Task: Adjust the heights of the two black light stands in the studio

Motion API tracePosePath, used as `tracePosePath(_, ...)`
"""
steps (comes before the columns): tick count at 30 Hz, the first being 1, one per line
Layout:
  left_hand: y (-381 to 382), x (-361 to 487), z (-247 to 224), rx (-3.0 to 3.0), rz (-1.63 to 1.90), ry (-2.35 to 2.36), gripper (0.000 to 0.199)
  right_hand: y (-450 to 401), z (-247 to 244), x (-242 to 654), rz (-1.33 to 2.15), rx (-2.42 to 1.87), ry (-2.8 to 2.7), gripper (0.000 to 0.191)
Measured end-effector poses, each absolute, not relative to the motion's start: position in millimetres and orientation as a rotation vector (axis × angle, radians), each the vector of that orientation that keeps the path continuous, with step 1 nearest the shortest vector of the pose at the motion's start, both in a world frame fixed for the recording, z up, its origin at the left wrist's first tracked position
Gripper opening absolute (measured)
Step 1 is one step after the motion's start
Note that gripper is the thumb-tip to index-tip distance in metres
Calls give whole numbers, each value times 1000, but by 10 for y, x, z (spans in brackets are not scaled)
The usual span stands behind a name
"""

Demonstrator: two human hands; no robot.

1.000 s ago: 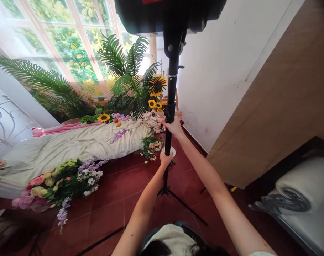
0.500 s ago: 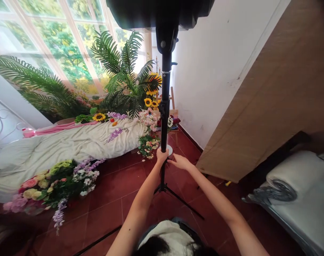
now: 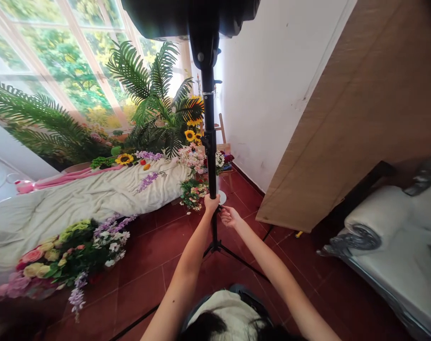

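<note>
A black stand rises upright in the middle, with a large dark head at its top and spread legs on the floor. My left hand is wrapped round its pole, low down. Just right of the pole, my right hand has its fingers curled, with the fingertips at a small dark knob on the stand. The fingers partly hide the knob.
A bench with white cloth stands at left, flowers before it and palm leaves behind. A brown panel leans at right near a white sofa. A white round base is behind the pole.
The view has shifted, so the stand and room appear further left. My right hand's fingers have curled in more at the knob. My left hand stays on the pole.
</note>
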State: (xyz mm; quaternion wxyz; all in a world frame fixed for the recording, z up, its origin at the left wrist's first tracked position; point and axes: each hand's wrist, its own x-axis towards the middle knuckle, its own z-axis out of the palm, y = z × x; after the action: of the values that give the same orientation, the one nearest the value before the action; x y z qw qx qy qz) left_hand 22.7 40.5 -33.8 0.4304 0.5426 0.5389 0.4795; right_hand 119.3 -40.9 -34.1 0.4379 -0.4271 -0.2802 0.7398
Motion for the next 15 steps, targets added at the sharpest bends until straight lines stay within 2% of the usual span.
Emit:
tracePosePath(3, 416, 227, -346, 1373, 1196, 1349, 17, -455, -358, 1206, 1656, -1339, -914, 43)
tracePosePath(8, 417, 234, -349, 1350, 1187, 1356, 18, -621, -273, 1221, 787, -1903, -1422, 49)
tracePosePath(15, 397, 253, -316, 1336, 1182, 1357, 18, -682, -187, 1227, 351, -1879, -1851, 45)
